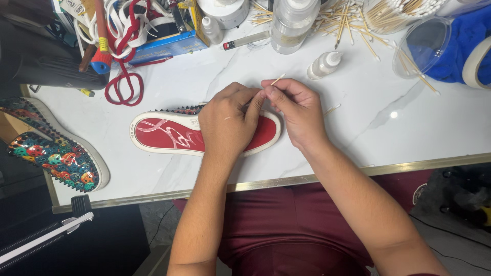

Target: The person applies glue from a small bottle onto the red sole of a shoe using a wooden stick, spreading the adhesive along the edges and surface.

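I read the red-soled shoe [169, 134] lying sole-up mid-worktop [358, 133] under my left hand [227, 122] – right hand [299, 110] pinched shut on a thin wooden stick [277, 79] – too much pressure likely snaps it or slips onto the sole.

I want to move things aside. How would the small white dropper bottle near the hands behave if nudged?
The small dropper bottle lies on its side on the smooth marble table, so it would probably roll or slide. It looks like light plastic, likely easy to shift. Its tapered tip may make it curve.
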